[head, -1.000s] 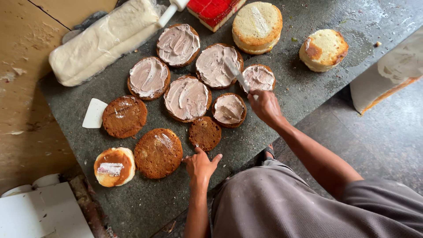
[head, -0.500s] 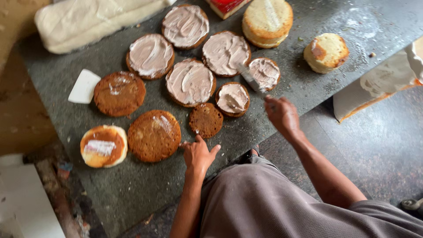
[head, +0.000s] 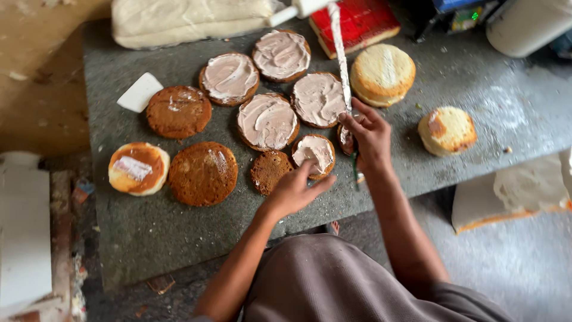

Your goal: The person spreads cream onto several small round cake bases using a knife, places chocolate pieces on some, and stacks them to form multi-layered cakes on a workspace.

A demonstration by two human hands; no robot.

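My right hand grips a long palette knife whose cream-smeared blade points away from me over the frosted rounds. That hand covers most of a small frosted round. My left hand reaches onto the dark stone slab, its fingertips on the near edge of another small cream-topped round, beside a small bare brown round. Several larger brown cake rounds spread with pale cream lie just beyond.
Two bare brown rounds and a pale sponge with a cream dab lie at left, near a white scraper. Pale sponge rounds sit at right. A wrapped white block, red box and white tub line the back.
My right hand has swung the knife from low at the right up over the small round, blade now pointing away. My left hand moved from the slab's edge onto the small frosted round.
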